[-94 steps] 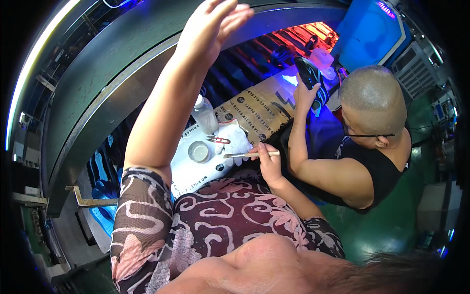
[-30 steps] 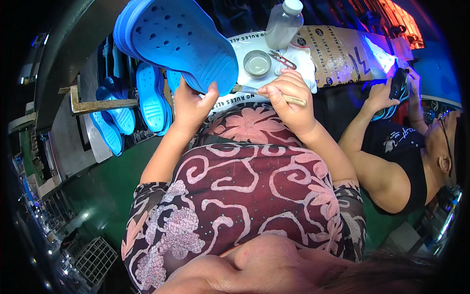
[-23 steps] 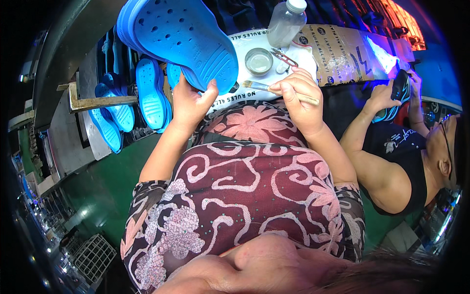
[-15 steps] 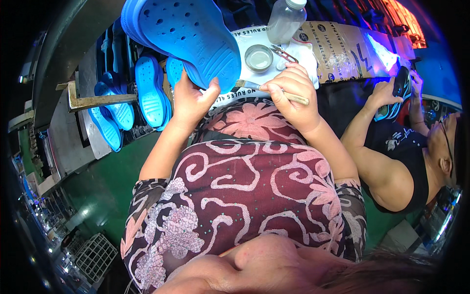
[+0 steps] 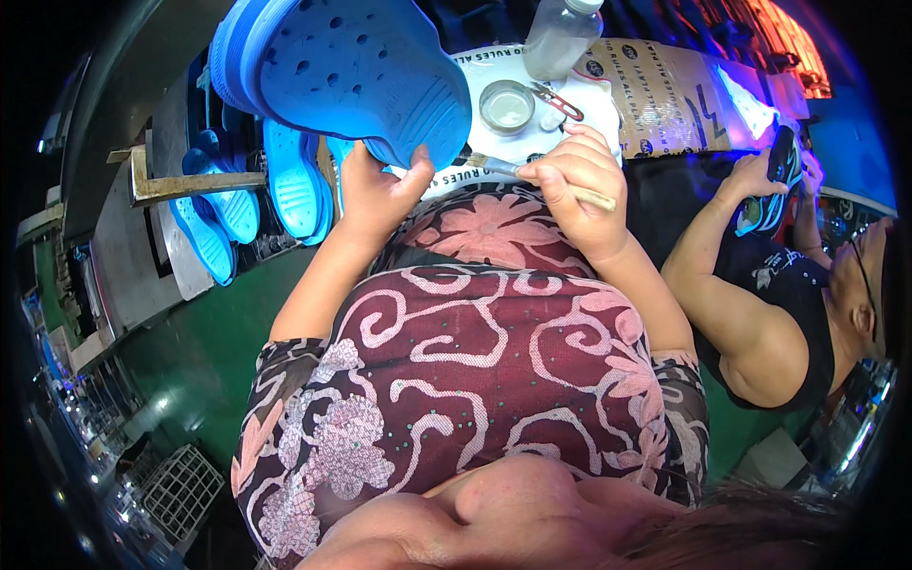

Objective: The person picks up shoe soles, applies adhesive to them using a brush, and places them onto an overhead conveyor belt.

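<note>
My left hand (image 5: 382, 195) grips a blue foam clog (image 5: 366, 71) by its lower end, thumb on the near side, fingers partly hidden behind it. The clog is tilted up, its hole-dotted face toward me. In my right hand (image 5: 587, 195) is a flat brush (image 5: 501, 166) with a pale wooden handle. Its bristle end points left, close beside the clog's lower right edge; whether they touch I cannot tell. Beyond the brush, a small round glass dish (image 5: 506, 106) holds a clear liquid. Red-handled thread snips (image 5: 559, 101) lie right of the dish.
A clear bottle with a white cap (image 5: 560, 38) stands behind the dish on a white printed sheet (image 5: 484, 68). Taped cardboard (image 5: 655, 95) lies to the right. More blue clogs (image 5: 294, 185) rest at left beside a wooden bar (image 5: 195, 188). A co-worker (image 5: 760, 313) handles a dark shoe at right.
The clog has shifted slightly left and its angle has changed a little. My right hand and the brush have moved a bit to the right, away from the clog.
</note>
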Demonstrator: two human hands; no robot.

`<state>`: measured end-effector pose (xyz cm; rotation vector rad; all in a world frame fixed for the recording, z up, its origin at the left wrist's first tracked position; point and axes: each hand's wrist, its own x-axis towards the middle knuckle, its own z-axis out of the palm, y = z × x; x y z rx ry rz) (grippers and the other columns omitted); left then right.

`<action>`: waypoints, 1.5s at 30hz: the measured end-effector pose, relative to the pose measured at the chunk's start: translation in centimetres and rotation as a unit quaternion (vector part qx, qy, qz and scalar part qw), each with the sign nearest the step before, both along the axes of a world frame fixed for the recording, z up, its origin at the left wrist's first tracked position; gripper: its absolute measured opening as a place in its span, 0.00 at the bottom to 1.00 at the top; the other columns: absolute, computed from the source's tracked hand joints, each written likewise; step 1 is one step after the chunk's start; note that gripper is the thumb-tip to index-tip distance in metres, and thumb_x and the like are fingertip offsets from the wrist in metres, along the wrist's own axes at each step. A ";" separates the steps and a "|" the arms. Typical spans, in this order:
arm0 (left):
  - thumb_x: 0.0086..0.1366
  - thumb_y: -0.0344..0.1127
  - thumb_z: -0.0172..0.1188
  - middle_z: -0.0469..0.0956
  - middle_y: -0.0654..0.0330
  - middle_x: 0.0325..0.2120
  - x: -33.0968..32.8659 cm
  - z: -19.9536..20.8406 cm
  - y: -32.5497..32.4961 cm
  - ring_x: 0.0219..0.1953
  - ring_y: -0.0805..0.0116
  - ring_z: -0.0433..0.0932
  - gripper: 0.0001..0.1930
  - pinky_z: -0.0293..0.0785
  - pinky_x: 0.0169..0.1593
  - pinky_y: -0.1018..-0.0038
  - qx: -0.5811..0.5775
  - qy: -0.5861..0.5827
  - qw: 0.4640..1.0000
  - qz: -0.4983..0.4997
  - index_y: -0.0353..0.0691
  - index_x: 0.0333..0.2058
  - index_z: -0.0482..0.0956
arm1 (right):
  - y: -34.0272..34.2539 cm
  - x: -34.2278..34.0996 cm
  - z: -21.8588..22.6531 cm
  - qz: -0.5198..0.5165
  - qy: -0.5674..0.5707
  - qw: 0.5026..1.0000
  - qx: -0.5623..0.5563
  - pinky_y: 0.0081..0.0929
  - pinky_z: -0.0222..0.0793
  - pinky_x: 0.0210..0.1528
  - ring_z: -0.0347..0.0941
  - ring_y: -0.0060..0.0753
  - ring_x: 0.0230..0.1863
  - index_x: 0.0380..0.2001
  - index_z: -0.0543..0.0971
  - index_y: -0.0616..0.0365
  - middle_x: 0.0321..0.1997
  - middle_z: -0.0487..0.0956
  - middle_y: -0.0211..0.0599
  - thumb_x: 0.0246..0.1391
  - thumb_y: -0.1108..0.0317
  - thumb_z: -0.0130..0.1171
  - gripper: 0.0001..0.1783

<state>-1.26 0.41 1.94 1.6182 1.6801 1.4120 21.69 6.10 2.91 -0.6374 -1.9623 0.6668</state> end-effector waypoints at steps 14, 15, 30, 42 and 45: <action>0.44 0.21 0.59 0.76 0.57 0.28 0.3 -0.8 0.9 0.28 0.69 0.75 0.14 0.71 0.33 0.76 0.145 0.023 0.989 -0.035 0.32 0.34 0.74 | -0.2 -0.5 -0.4 -0.024 0.034 0.999 0.003 0.32 0.60 0.45 0.70 0.29 0.22 0.19 0.80 0.54 0.18 0.76 0.27 0.49 0.65 0.56 0.09; 0.44 0.21 0.59 0.76 0.57 0.28 0.4 -0.7 1.0 0.28 0.69 0.75 0.14 0.71 0.33 0.76 0.144 0.022 0.989 -0.035 0.32 0.34 0.74 | -0.1 -0.5 -0.3 -0.027 0.048 0.998 0.001 0.31 0.60 0.45 0.70 0.29 0.22 0.18 0.80 0.54 0.18 0.76 0.27 0.49 0.65 0.56 0.10; 0.50 0.20 0.58 0.75 0.55 0.34 0.7 -0.5 0.9 0.35 0.69 0.75 0.14 0.71 0.41 0.75 0.169 0.088 0.981 -0.043 0.28 0.38 0.71 | 0.1 -0.6 -0.5 -0.018 0.052 0.998 0.005 0.29 0.60 0.43 0.70 0.30 0.22 0.20 0.79 0.56 0.19 0.77 0.29 0.51 0.66 0.54 0.10; 0.51 0.25 0.59 0.75 0.54 0.37 -0.5 2.4 1.6 0.38 0.66 0.75 0.17 0.70 0.44 0.72 0.140 0.012 0.990 -0.014 0.31 0.42 0.71 | 0.2 2.8 -0.9 -0.092 0.091 0.991 -0.027 0.36 0.60 0.49 0.70 0.29 0.24 0.20 0.77 0.62 0.19 0.76 0.33 0.57 0.66 0.45 0.17; 0.53 0.25 0.57 0.73 0.51 0.41 0.0 7.4 0.9 0.42 0.64 0.74 0.24 0.68 0.49 0.69 0.077 -0.149 0.983 -0.079 0.29 0.49 0.64 | 0.0 3.9 -2.5 -0.108 0.114 0.986 -0.060 0.34 0.60 0.48 0.71 0.29 0.25 0.20 0.77 0.63 0.19 0.77 0.36 0.58 0.66 0.45 0.18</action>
